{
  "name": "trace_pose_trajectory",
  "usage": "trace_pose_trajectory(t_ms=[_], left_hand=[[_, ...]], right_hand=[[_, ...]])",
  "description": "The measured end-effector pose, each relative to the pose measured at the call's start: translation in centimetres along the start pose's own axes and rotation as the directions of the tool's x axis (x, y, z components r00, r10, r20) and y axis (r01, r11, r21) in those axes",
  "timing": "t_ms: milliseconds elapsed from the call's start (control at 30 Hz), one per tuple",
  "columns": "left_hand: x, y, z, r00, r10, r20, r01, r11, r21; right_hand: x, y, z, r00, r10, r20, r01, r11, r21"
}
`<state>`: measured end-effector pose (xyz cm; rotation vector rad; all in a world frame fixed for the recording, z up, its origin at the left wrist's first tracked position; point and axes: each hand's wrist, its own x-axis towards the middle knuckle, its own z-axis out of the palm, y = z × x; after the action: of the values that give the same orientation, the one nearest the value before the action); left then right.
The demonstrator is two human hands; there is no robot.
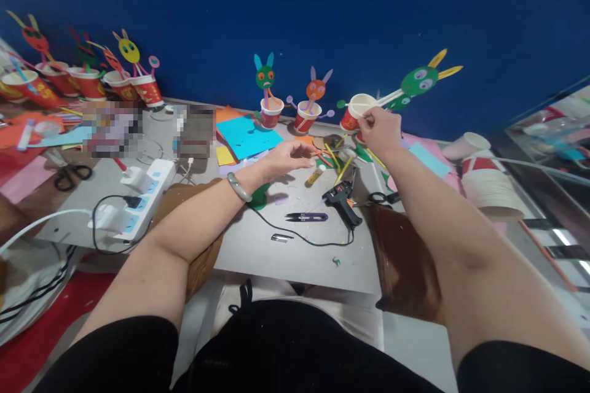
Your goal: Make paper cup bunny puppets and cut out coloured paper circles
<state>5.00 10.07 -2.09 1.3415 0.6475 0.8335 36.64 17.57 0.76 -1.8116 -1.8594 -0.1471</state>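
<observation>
— Black-clad lap (276,350) comes first, against the near edge. What's beyond it?
— Grey table (276,252), littered with craft bits. A power strip (142,196) lies by its left edge.
— And the hands?
— The right hand (380,132) is out at the far edge, toward the right corner, its fingers pinched on the rim of a cup (357,112). The cup is at the fingertips, on the hand's left, tilted, just above the table.
— Anything in the cup?
— A green bunny (419,81) on a stick, slanting up over the hand to the right.
— The left hand (288,159)?
— Mid-table, palm down, fingers loose and apart, gripping nothing. It's well apart from the cup.
— Smaller things?
— A glue gun (341,199) between the forearms, snips (306,217) just left of it, and a glue stick (316,175) just beside the left fingertips.
</observation>
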Motion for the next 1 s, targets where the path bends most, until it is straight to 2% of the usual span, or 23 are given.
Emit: trace_pose_trajectory(t_ms=[133, 267, 333, 400, 500, 633, 800, 867, 933, 1000], left_hand=[[0.1, -0.1, -0.2, 0.998, 0.012, -0.067, -0.013, 1.000, -0.015], [0.1, 0.3, -0.2, 0.968, 0.157, -0.198, -0.142, 0.986, 0.086], [-0.2, 0.8, 0.1, 0.943, 0.283, -0.175, -0.259, 0.955, 0.148], [-0.8, 1.4, 0.5, 0.911, 0.403, -0.093, -0.381, 0.905, 0.189], [-1.8, 2.2, 1.3, 0.884, 0.467, -0.007, -0.454, 0.863, 0.222], [-2.5, 2.8, 2.1, 0.910, 0.414, 0.011, -0.408, 0.893, 0.188], [-2.5, 3.3, 2.1, 0.931, 0.365, -0.013, -0.354, 0.911, 0.213], [-2.5, 3.4, 2.0, 0.939, 0.344, 0.006, -0.338, 0.917, 0.213], [-2.7, 3.4, 2.1, 0.945, 0.324, 0.046, -0.326, 0.921, 0.212], [-2.9, 3.2, 2.3, 0.945, 0.315, 0.090, -0.327, 0.921, 0.212]], right_hand=[[-2.1, -2.1, -2.1, 0.993, -0.094, -0.071, 0.096, 0.995, 0.025], [-7.0, -6.0, -4.5, 0.953, -0.253, -0.164, 0.279, 0.948, 0.156], [-9.6, -8.3, -5.7, 0.920, -0.346, -0.183, 0.384, 0.889, 0.250], [-11.8, -10.4, -6.7, 0.895, -0.402, -0.194, 0.445, 0.830, 0.335], [-13.8, -12.4, -7.8, 0.879, -0.436, -0.192, 0.474, 0.765, 0.435], [-15.2, -13.1, -8.4, 0.903, -0.381, -0.197, 0.423, 0.716, 0.555], [-15.0, -11.6, -7.9, 0.969, -0.114, -0.220, 0.247, 0.532, 0.810], [-14.3, -10.8, -7.3, 0.988, -0.054, -0.147, 0.156, 0.453, 0.878], [-13.7, -10.3, -6.8, 0.998, -0.057, -0.029, 0.049, 0.394, 0.918], [-13.4, -10.2, -6.5, 0.995, -0.077, 0.061, -0.028, 0.373, 0.927]])
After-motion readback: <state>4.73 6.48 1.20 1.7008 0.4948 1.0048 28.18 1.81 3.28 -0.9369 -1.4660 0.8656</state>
